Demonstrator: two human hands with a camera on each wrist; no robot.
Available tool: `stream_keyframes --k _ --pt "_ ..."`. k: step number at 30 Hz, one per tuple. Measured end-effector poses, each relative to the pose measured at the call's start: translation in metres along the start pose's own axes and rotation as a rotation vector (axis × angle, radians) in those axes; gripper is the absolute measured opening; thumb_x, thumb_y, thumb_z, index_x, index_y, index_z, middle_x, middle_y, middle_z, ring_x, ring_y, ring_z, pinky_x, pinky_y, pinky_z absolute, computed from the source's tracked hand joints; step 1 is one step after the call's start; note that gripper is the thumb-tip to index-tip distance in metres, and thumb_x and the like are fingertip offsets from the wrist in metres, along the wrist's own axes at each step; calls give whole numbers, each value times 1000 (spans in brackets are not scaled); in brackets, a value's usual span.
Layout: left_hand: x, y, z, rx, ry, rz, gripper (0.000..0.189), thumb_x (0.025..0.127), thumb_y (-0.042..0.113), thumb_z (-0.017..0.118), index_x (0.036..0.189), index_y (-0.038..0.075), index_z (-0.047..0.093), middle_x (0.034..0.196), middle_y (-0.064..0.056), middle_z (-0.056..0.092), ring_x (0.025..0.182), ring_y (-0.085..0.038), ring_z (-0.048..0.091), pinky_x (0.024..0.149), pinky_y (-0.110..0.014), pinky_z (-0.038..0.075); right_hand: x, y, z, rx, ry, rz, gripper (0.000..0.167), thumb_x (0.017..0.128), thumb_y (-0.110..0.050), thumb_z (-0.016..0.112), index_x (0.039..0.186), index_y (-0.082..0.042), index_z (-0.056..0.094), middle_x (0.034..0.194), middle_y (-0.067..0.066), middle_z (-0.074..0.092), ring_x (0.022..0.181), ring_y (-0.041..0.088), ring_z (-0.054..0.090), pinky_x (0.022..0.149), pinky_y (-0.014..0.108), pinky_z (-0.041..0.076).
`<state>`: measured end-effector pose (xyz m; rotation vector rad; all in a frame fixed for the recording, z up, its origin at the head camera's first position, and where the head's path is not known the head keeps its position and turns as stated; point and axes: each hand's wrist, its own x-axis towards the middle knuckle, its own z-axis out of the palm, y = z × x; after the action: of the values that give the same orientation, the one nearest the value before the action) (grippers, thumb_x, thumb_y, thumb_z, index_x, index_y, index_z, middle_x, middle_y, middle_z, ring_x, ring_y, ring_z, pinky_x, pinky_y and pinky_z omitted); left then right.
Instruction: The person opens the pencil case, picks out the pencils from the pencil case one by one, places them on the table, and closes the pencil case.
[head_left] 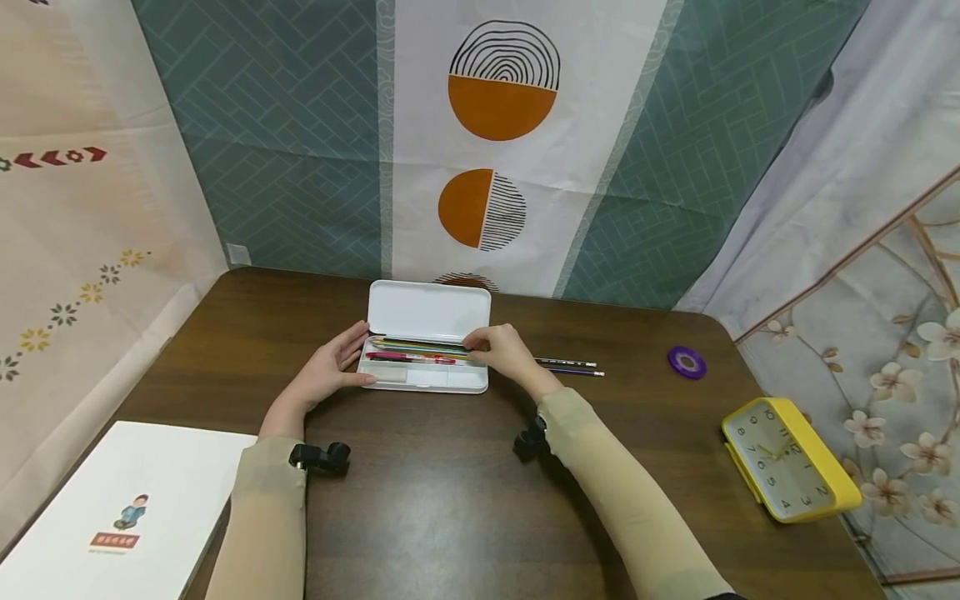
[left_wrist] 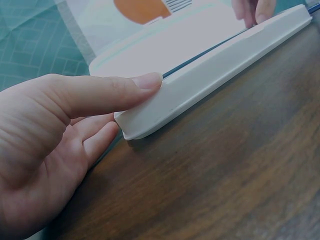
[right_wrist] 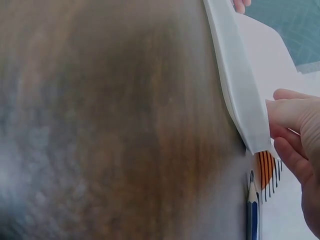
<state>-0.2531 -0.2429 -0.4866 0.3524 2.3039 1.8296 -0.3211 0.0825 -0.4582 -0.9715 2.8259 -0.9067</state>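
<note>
A white pencil case [head_left: 429,310] lies on the table with its lid raised against the wall side. Several colored pencils [head_left: 420,347] and a red pen [head_left: 397,357] lie in its tray, with a pale eraser-like block [head_left: 390,374] at front left. My left hand [head_left: 327,371] holds the case's left end, thumb on the front rim [left_wrist: 142,92] and fingers at the side. At the right end, my right hand [head_left: 504,350] reaches in, its thumb and forefinger pinching at the pencils; the fingertips are partly hidden behind the case wall in the right wrist view.
Two pencils [head_left: 573,372] lie on the table right of the case, partly behind my right hand. Farther right are a purple tape roll [head_left: 672,362] and a yellow clock [head_left: 825,458]. A white box [head_left: 172,475] is at front left. Patterned cloth hangs behind the table.
</note>
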Motion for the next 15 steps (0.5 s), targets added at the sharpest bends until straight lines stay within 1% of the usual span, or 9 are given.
stream_keyframes --k 8,15 --pt "0 0 0 -3 -1 2 102 81 2 78 157 3 10 164 -16 14 150 -32 16 120 -43 20 2 -5 -1 -28 -43 21 18 85 -10 75 102 -6 75 98 7 75 87 17 69 78 26 59" --pt "0 1 0 5 0 -4 103 80 3 78 157 3 10 164 -15 14 150 -32 16 120 -44 20 3 -5 1 -44 -41 32 18 84 -9 76 102 -6 75 95 7 75 86 17 69 76 27 59"
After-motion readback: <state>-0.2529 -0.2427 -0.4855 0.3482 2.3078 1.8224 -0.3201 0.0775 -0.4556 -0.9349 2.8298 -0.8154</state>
